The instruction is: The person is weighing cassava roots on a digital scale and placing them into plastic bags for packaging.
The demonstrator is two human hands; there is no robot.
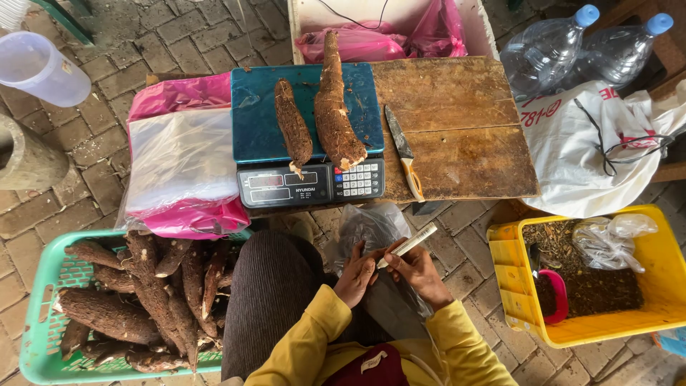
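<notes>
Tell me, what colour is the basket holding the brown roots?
The basket is light green, seen clearly in the head view.

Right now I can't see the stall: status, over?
Both hands, left and right, working a clear bag in the lap. Two cassavas on scale. Knife idle.

The person wears mustard-yellow long sleeves [457, 343], a dark ribbed skirt [268, 300], and bare hands [389, 271].

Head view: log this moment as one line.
left hand: on clear plastic bag | right hand: holds pale flat stick | scale: two cassava roots | knife: on wooden board
</notes>
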